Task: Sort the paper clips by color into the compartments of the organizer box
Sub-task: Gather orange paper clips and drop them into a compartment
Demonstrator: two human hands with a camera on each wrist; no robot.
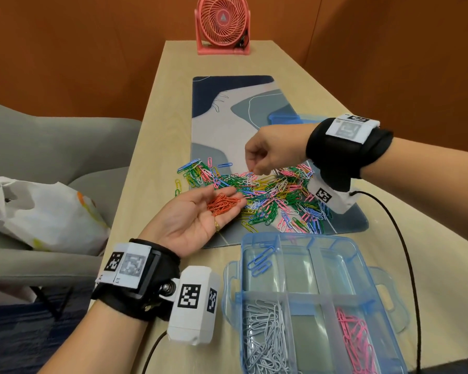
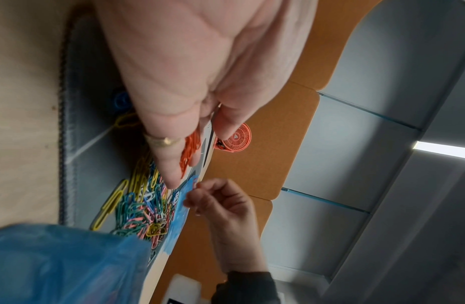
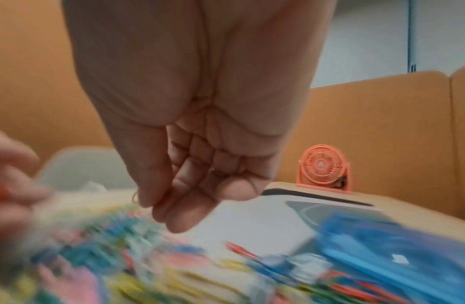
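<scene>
My left hand (image 1: 192, 220) lies open, palm up, cradling a batch of orange paper clips (image 1: 223, 203). My right hand (image 1: 270, 151) hovers over the mixed pile (image 1: 268, 195) on the desk mat (image 1: 227, 125), thumb and finger pinched, seemingly on one more orange clip. In the organizer box (image 1: 384, 282), white clips (image 1: 265, 336), pink clips (image 1: 357, 341) and a few blue clips (image 1: 261, 261) are sorted; I judge most sorting remains.

No legible text anywhere.
</scene>
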